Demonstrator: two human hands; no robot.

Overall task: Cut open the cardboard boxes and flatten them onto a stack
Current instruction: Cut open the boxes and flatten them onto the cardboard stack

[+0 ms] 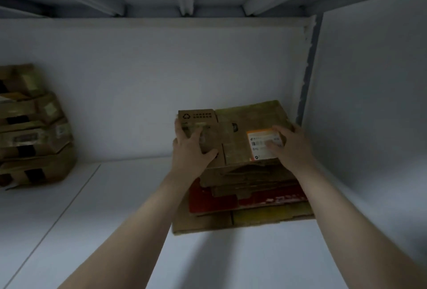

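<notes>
Now pressing the flat box point(233, 137) down on top of the stack point(242, 198), at the far right of the desk point(111, 219). Using left hand point(193, 147) and right hand point(288, 147) well apart, fingers spread flat, likely to stop it springing up. Leaving more boxes point(32, 131) piled far left.

I was in a storeroom, it seemed. White shelf panels point(143, 76) enclosed me. Taped cartons point(34, 131) sat piled left.
</notes>
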